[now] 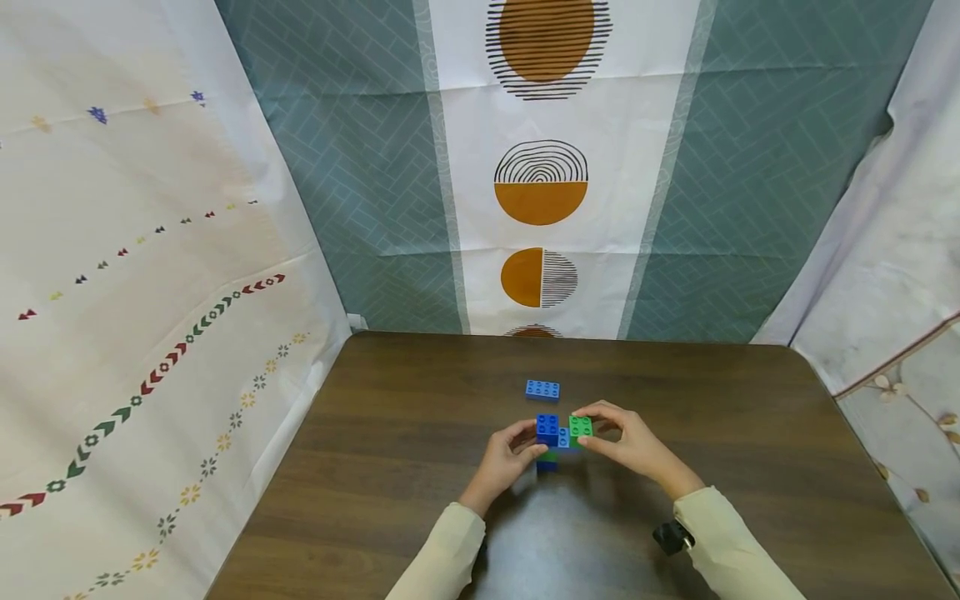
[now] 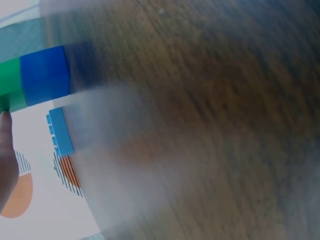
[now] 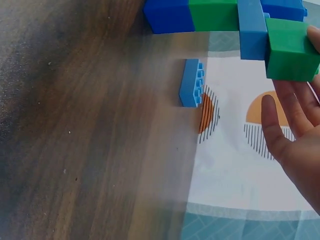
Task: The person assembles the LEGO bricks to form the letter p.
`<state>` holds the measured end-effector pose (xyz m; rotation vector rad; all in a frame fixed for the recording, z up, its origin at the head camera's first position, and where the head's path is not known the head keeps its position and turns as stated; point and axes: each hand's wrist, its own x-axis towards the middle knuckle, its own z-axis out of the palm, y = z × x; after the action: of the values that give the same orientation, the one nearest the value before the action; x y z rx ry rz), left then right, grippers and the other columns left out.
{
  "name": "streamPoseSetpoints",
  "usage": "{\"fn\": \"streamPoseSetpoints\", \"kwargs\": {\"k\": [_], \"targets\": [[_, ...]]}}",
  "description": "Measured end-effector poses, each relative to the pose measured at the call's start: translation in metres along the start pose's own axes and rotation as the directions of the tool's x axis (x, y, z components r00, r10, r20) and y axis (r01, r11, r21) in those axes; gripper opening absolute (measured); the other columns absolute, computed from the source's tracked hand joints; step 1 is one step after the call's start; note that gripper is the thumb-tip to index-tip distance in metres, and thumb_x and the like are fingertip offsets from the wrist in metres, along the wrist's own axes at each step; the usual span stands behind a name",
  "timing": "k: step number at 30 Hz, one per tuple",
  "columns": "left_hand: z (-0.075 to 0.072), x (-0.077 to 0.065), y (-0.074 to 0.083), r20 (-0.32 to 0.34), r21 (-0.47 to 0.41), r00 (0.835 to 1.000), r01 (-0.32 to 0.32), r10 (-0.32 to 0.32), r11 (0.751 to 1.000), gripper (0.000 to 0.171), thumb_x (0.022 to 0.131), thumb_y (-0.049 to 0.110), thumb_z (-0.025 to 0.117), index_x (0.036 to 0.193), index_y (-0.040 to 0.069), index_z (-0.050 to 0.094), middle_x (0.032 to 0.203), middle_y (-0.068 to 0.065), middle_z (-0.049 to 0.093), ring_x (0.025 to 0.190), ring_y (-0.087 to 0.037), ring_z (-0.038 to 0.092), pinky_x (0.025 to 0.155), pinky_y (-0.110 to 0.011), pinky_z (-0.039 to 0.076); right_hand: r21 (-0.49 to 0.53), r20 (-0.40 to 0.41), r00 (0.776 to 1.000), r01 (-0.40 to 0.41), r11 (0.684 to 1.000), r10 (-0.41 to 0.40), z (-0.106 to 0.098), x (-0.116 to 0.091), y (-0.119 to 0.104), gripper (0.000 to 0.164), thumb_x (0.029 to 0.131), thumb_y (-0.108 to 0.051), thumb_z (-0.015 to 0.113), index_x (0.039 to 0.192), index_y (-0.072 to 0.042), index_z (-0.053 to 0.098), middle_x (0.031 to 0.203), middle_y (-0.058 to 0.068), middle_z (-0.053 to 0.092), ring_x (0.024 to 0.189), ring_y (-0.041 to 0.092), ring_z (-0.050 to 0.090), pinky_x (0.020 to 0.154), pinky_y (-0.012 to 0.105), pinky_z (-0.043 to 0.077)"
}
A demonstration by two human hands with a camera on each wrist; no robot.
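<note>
In the head view, the left hand (image 1: 502,463) grips the brick stack (image 1: 547,426); the right hand (image 1: 628,439) pinches the upper green brick (image 1: 581,427); a loose blue brick (image 1: 542,390) lies beyond. Left wrist: that hand touches the lower green brick (image 2: 11,84). Right wrist: the light blue brick (image 3: 252,32) overhangs, so hard pressing could lever it loose.

A makeshift cloth-walled booth (whether home or studio, I cannot tell): a dark wood-grain table (image 1: 360,467) is bordered by a teal-and-white geometric hanging (image 1: 540,121) behind, a white cloth (image 1: 135,183) with coloured motifs at left, and a flower-printed curtain (image 1: 892,325) at right.
</note>
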<state>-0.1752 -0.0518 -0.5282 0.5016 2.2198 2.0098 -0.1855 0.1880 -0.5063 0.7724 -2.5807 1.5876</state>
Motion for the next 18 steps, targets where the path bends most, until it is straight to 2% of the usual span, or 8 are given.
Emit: {"fn": "streamPoseSetpoints", "kwargs": {"k": [6,13,18], "targets": [[0.0,-0.001,0.001,-0.005,0.009,1.0,0.008,-0.008,1.0,0.037,0.088,0.001,0.067,0.122,-0.009,0.059,0.116,-0.025,0.062,0.111,-0.039,0.059,0.093,-0.03,0.051,-0.016,0.036,0.999,0.005,1.0,-0.004,-0.003,0.002,-0.011,0.034,0.086,-0.005,0.071,0.119,-0.005,0.062,0.112,0.01,0.063,0.094,0.024,0.06,0.081,0.046,0.054],[0.001,0.0,0.001,-0.009,0.009,1.0,0.004,-0.004,1.0,0.036,0.087,0.0,0.068,0.12,-0.01,0.059,0.115,-0.026,0.063,0.109,-0.039,0.06,0.091,-0.03,0.052,-0.011,0.07,0.998,0.0,1.0,0.001,-0.014,0.005,-0.043,0.027,0.092,-0.002,0.062,0.119,0.002,0.061,0.113,0.019,0.065,0.096,0.026,0.06,0.081,0.035,0.054],[0.001,0.001,-0.001,-0.009,-0.005,1.0,-0.015,0.015,1.0,0.035,0.087,-0.003,0.068,0.119,-0.012,0.059,0.113,-0.028,0.063,0.109,-0.041,0.06,0.092,-0.033,0.052,0.02,0.071,0.997,-0.015,1.0,0.013,-0.019,0.012,-0.043,0.027,0.095,-0.002,0.057,0.122,0.002,0.058,0.112,0.018,0.065,0.099,0.026,0.061,0.083,0.033,0.054]]}}
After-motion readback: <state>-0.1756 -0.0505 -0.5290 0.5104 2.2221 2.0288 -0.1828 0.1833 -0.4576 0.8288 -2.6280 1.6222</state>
